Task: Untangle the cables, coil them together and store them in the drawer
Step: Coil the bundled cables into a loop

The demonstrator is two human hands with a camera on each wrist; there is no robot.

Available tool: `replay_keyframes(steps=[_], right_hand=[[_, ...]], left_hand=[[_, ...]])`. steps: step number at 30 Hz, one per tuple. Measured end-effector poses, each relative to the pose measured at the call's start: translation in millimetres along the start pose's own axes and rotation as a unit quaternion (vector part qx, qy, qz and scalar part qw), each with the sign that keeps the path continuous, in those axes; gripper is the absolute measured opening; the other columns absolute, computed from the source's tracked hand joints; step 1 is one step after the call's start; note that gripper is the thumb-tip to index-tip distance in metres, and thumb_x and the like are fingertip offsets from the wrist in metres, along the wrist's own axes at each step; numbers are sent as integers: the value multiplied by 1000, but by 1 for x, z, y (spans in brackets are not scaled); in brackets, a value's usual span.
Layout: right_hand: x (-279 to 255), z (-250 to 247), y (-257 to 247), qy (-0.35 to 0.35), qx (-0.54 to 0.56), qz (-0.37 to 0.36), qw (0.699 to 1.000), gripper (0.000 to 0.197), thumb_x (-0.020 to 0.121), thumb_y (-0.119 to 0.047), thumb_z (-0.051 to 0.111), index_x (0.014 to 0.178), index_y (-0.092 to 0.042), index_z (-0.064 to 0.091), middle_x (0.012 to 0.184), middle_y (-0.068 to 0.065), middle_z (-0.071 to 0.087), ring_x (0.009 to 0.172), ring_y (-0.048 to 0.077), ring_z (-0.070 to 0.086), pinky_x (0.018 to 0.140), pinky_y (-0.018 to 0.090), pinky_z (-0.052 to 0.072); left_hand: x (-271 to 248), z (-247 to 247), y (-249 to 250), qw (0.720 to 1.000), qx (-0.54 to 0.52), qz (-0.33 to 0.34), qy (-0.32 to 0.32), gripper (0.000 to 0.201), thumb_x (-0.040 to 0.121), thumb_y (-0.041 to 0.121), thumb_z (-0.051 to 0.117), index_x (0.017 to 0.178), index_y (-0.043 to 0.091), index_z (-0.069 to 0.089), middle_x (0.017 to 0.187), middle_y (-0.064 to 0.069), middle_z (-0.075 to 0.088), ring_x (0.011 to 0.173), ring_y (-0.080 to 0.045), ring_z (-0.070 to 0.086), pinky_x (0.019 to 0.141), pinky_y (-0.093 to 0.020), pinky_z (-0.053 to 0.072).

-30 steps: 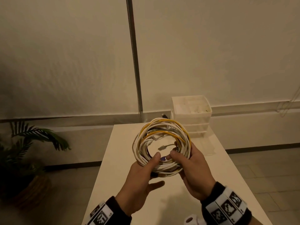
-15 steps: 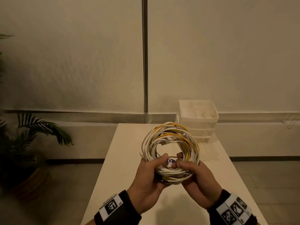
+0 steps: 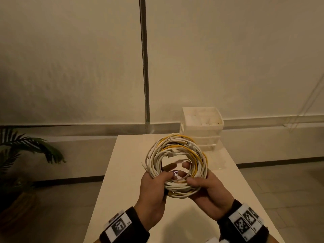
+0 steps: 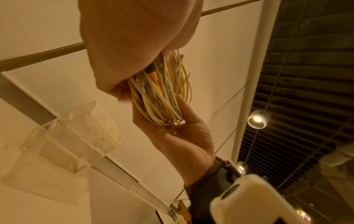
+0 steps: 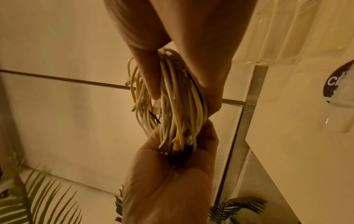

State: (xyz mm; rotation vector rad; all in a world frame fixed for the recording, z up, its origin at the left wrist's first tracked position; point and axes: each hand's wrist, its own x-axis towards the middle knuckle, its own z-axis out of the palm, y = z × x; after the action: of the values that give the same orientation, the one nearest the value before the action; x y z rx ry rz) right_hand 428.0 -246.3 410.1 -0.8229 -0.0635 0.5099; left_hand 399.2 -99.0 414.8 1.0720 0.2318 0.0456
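Note:
A round coil of white and yellow cables [image 3: 177, 163] is held upright above the white table [image 3: 126, 181]. My left hand [image 3: 157, 183] grips its lower left part, thumb over the strands. My right hand [image 3: 199, 185] grips the lower right part, thumb on top and fingertips showing through the ring. The same bundle of cables [image 4: 161, 97] shows edge-on in the left wrist view, and the cables [image 5: 172, 106] are pinched between both hands in the right wrist view. A white drawer unit [image 3: 202, 127] stands at the table's far right, a clear drawer [image 3: 215, 158] pulled out in front of it.
A potted palm [image 3: 21, 155] stands on the floor left of the table. A wall with a vertical metal strip [image 3: 144, 67] is behind the table. A small round dark sticker [image 3: 175, 173] lies on the table under the coil.
Both hands have closed tighter on the coil's bottom and the left thumb has come over the strands. The view has tilted up, showing more of the wall.

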Motion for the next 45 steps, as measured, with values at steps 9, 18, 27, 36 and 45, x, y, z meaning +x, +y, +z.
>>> replay_keyframes(steps=[9,18,27,36,45], right_hand=[[0,1,5,36,16,-27,999,71,58,12,74,124,2,50,117,30,50,110,48,50,98,67,38],[-3,-4,24,129,96,-34,986,76,28,-10,95,97,0,65,84,21,65,75,31,65,75,42,55],[-3,-14,30,108,52,-43,992,70,35,3,86,102,4,65,88,23,66,79,33,67,83,45,56],[-23,-65,49,232,73,38,969,40,66,13,52,105,6,57,74,18,58,68,32,59,58,42,56],[9,-155,-11,276,112,33,954,18,87,3,51,100,-4,59,76,13,55,69,24,56,64,40,48]], left_hand=[[3,-6,-6,1000,9,4,20,25,93,-2,55,117,4,57,78,-14,69,69,-23,70,59,-30,56],[6,-10,-18,999,-2,-12,45,35,92,-5,52,118,17,55,103,-24,68,78,-34,70,65,-42,60],[10,-25,-15,998,54,-15,18,17,93,0,56,108,9,59,72,-7,64,66,-23,64,53,-29,52],[28,-31,-86,980,62,-186,-25,21,93,5,61,113,8,59,69,-11,48,54,-21,54,63,-35,57],[107,48,-123,961,13,-272,-43,11,93,7,60,102,6,55,72,-11,56,70,-29,61,60,-34,57]])
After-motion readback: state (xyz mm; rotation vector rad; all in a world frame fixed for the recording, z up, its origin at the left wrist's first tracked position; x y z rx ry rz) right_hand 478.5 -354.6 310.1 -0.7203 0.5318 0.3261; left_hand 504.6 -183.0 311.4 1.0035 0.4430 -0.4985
